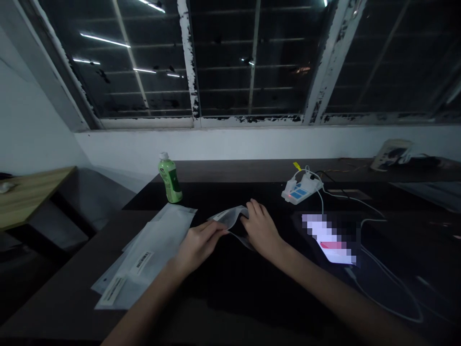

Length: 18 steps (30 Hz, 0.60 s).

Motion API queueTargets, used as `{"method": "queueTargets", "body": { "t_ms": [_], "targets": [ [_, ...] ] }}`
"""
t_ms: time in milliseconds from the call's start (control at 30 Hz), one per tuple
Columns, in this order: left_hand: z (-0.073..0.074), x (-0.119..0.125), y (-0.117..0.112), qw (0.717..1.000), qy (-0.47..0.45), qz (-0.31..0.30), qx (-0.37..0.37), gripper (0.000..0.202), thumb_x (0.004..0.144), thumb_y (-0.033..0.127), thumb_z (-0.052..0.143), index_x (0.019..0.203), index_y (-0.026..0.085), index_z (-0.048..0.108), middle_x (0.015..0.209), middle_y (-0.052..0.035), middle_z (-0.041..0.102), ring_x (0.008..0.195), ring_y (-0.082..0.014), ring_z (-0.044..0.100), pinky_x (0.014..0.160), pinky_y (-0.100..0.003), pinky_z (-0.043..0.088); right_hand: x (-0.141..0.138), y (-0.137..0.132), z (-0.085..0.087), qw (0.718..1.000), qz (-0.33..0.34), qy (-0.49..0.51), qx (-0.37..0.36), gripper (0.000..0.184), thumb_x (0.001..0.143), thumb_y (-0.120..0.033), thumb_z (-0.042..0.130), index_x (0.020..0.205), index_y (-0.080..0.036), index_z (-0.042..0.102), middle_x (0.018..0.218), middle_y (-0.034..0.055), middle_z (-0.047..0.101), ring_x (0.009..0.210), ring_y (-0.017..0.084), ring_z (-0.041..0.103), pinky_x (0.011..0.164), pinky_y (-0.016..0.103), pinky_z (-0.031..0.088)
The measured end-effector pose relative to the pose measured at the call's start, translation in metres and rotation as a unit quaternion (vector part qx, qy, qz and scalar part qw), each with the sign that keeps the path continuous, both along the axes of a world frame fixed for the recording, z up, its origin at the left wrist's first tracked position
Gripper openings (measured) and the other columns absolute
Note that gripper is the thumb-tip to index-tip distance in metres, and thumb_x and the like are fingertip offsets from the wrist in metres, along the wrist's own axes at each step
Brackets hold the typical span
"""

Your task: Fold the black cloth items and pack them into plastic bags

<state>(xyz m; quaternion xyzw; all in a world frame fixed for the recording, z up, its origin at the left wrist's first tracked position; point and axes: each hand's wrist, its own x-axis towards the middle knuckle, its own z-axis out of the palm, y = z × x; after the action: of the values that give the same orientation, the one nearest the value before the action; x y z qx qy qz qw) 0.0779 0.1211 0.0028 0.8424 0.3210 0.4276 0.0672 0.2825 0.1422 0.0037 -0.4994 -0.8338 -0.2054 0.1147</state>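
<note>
Between my two hands a translucent plastic bag [230,216] is held up a little above the dark table, its upper side bowed and a gap showing beneath it. My left hand [201,240] pinches its near left edge between thumb and fingers. Gripping the right end, my right hand [261,226] has its fingers curled over the film. Whether anything lies inside the bag I cannot tell. Just left of my left hand, a stack of flat translucent bags [162,240] with white barcode labels [143,263] is fanned out on the table.
A green bottle [171,180] stands upright behind the stack. To the right, a white power strip [301,188] holds plugs and cables. A lit phone [329,240] lies nearer me, with a white cable [396,283] looping beside it. Behind the table [230,168] are wall and windows.
</note>
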Motion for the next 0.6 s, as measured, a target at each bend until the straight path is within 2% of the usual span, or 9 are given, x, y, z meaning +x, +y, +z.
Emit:
{"method": "queueTargets", "body": {
  "t_ms": [100, 200, 233, 300, 367, 433, 500, 600],
  "targets": [
    [0.012, -0.002, -0.005, 0.999, -0.041, 0.016, -0.007, 0.015, 0.095, 0.026, 0.056, 0.103, 0.021, 0.068, 0.099, -0.0042, 0.072, 0.092, -0.0173, 0.069, 0.084, -0.029, 0.055, 0.011, 0.004, 0.003, 0.999, 0.031, 0.030, 0.025, 0.020, 0.080, -0.008, 0.062, 0.097, -0.012, 0.073, 0.110, 0.0177, 0.063, 0.110, 0.031, 0.056, 0.096, 0.044, 0.047],
    [0.030, -0.013, -0.003, 0.984, -0.132, 0.109, -0.050, 0.028, 0.097, 0.036, 0.048, 0.104, 0.020, 0.069, 0.103, -0.0068, 0.070, 0.099, -0.0207, 0.065, 0.088, -0.033, 0.051, 0.028, 0.006, 0.015, 0.988, 0.097, 0.077, 0.098, 0.036, 0.080, 0.000, 0.055, 0.109, -0.015, 0.070, 0.118, 0.0169, 0.059, 0.114, 0.030, 0.053, 0.100, 0.046, 0.044],
    [0.036, -0.017, -0.002, 0.972, -0.161, 0.140, -0.095, 0.033, 0.097, 0.042, 0.046, 0.106, 0.019, 0.069, 0.105, -0.0073, 0.070, 0.099, -0.0216, 0.065, 0.086, -0.034, 0.051, 0.033, 0.006, 0.019, 0.980, 0.123, 0.094, 0.123, 0.041, 0.081, 0.002, 0.052, 0.114, -0.016, 0.068, 0.123, 0.0171, 0.056, 0.118, 0.030, 0.050, 0.101, 0.047, 0.043],
    [0.043, -0.022, 0.001, 0.937, -0.188, 0.163, -0.247, 0.047, 0.094, 0.055, 0.044, 0.108, 0.018, 0.068, 0.106, -0.0081, 0.070, 0.094, -0.0228, 0.065, 0.079, -0.034, 0.051, 0.040, 0.003, 0.023, 0.965, 0.164, 0.126, 0.164, 0.046, 0.086, 0.001, 0.048, 0.124, -0.019, 0.062, 0.128, 0.0165, 0.053, 0.123, 0.029, 0.048, 0.101, 0.048, 0.043],
    [0.045, -0.023, 0.001, 0.883, -0.182, 0.140, -0.410, 0.058, 0.090, 0.066, 0.041, 0.104, 0.017, 0.069, 0.100, -0.0083, 0.071, 0.086, -0.0230, 0.065, 0.072, -0.033, 0.050, 0.040, -0.001, 0.024, 0.953, 0.193, 0.138, 0.186, 0.043, 0.091, -0.002, 0.046, 0.128, -0.021, 0.059, 0.129, 0.0146, 0.054, 0.124, 0.027, 0.048, 0.102, 0.049, 0.043],
    [0.041, -0.018, -0.002, 0.847, -0.146, 0.105, -0.500, 0.061, 0.088, 0.069, 0.041, 0.094, 0.016, 0.070, 0.087, -0.0069, 0.070, 0.077, -0.0219, 0.064, 0.067, -0.031, 0.049, 0.036, -0.006, 0.021, 0.948, 0.220, 0.135, 0.189, 0.040, 0.094, -0.005, 0.046, 0.128, -0.023, 0.057, 0.127, 0.0130, 0.056, 0.123, 0.025, 0.049, 0.104, 0.050, 0.042],
    [0.036, -0.016, -0.006, 0.851, -0.104, 0.094, -0.506, 0.058, 0.085, 0.069, 0.046, 0.084, 0.016, 0.067, 0.073, -0.0037, 0.065, 0.068, -0.0196, 0.059, 0.060, -0.029, 0.045, 0.033, -0.012, 0.019, 0.944, 0.250, 0.128, 0.171, 0.039, 0.094, -0.005, 0.046, 0.128, -0.021, 0.056, 0.129, 0.0134, 0.055, 0.126, 0.026, 0.047, 0.104, 0.049, 0.043],
    [0.028, -0.030, -0.014, 0.887, -0.058, 0.122, -0.442, 0.053, 0.083, 0.068, 0.049, 0.074, 0.017, 0.060, 0.063, 0.0004, 0.056, 0.059, -0.0160, 0.051, 0.054, -0.027, 0.039, 0.036, -0.024, 0.021, 0.943, 0.292, 0.116, 0.108, 0.045, 0.087, 0.003, 0.043, 0.126, -0.015, 0.055, 0.141, 0.0171, 0.048, 0.135, 0.028, 0.040, 0.104, 0.048, 0.045]
  ]
}}
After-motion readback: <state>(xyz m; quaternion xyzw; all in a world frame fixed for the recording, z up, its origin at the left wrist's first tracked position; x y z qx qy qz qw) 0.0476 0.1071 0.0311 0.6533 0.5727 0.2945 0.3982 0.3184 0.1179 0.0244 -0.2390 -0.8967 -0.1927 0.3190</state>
